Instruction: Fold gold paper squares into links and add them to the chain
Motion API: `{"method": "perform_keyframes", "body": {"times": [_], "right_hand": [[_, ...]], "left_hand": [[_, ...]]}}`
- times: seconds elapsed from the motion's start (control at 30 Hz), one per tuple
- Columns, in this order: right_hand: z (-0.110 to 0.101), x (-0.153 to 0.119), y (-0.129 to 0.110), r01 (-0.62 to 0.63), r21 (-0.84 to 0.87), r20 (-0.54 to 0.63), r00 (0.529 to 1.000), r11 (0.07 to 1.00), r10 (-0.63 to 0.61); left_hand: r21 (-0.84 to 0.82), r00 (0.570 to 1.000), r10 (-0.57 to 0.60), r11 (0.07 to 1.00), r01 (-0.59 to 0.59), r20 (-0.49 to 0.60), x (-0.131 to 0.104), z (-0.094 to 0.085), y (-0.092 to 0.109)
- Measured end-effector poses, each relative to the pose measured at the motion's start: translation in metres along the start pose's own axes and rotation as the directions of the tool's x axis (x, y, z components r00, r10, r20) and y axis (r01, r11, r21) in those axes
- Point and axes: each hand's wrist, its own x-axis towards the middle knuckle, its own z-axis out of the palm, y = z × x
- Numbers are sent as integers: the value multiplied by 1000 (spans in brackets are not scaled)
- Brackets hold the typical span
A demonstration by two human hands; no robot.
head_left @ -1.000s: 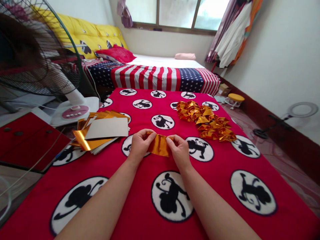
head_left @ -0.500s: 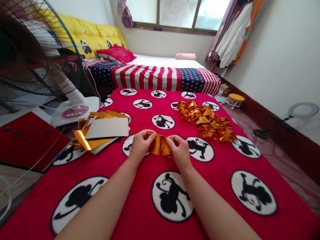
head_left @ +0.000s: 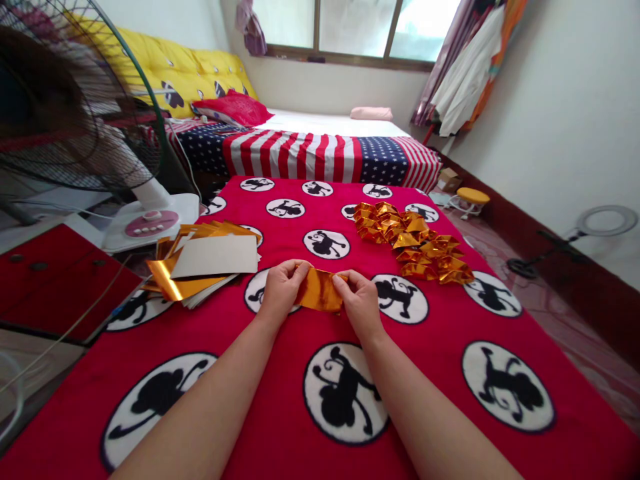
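Observation:
A small piece of shiny gold foil paper (head_left: 321,291) is stretched between my two hands, its top edge looking folded. My left hand (head_left: 281,288) pinches its left end between thumb and fingers. At the other end, my right hand (head_left: 361,300) grips it the same way, thumb on top. To the left lies a loose stack of gold foil sheets (head_left: 167,280), with a pale sheet (head_left: 216,257) face up on it. Several folded gold foil pieces (head_left: 415,243) sit in rows to the right, beyond my right hand.
A red cloth (head_left: 270,413) with monkey prints covers the surface under my hands. An electric fan (head_left: 150,207) stands at the left beside a red cabinet (head_left: 60,280). Behind is a bed (head_left: 310,153); a yellow stool (head_left: 473,195) and a ring-shaped stand (head_left: 607,220) are at right.
Both hands stay in nearly the same place on the foil paper. The paper between them shifts very slightly, and its shine changes. The stack and the folded pieces are unmoved.

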Motion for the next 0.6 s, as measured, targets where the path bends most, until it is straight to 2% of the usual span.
{"method": "perform_keyframes", "body": {"times": [0.6], "right_hand": [[0, 1, 3, 6, -25, 11, 1000, 1000, -6]], "left_hand": [[24, 999, 30, 999, -31, 28, 0, 1, -2]]}}
